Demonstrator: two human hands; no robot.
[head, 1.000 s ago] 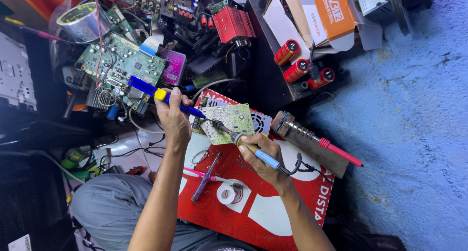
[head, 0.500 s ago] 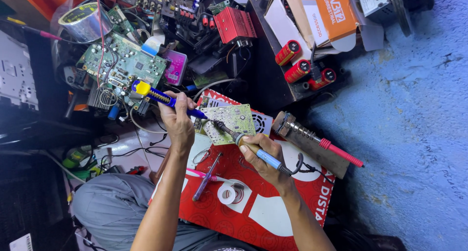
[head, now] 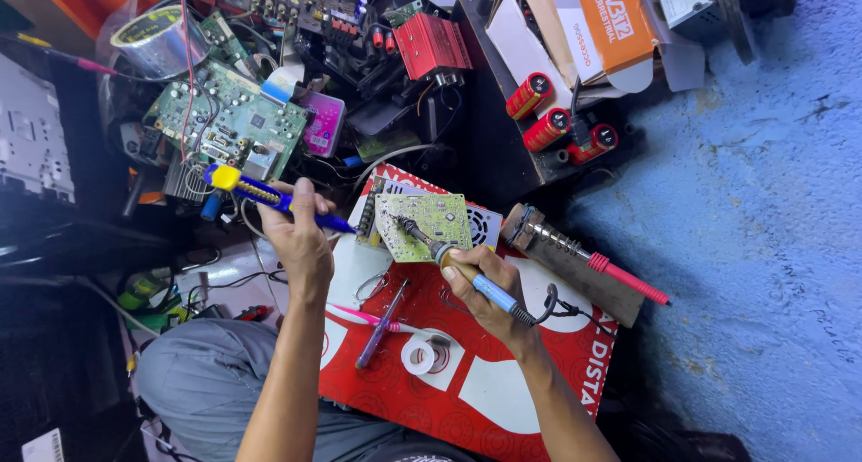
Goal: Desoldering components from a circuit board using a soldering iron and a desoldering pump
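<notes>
A small green circuit board [head: 429,224] lies on a red and white printed sheet [head: 503,381]. My right hand [head: 480,291] grips a blue-handled soldering iron [head: 449,257] whose tip rests on the board. My left hand [head: 301,237] holds a blue and yellow desoldering pump [head: 260,193], its nozzle pointing toward the board's left edge.
A second iron with a red handle [head: 584,260] lies on a block to the right. A solder roll [head: 418,355], purple screwdriver [head: 382,325] and pink tool lie on the sheet. Circuit boards [head: 229,121], a red amplifier [head: 431,44], red capacitors [head: 548,125] and an orange box [head: 611,22] crowd the back.
My left hand has tilted the desoldering pump, its yellow end shifting slightly. The right hand keeps the iron on the board.
</notes>
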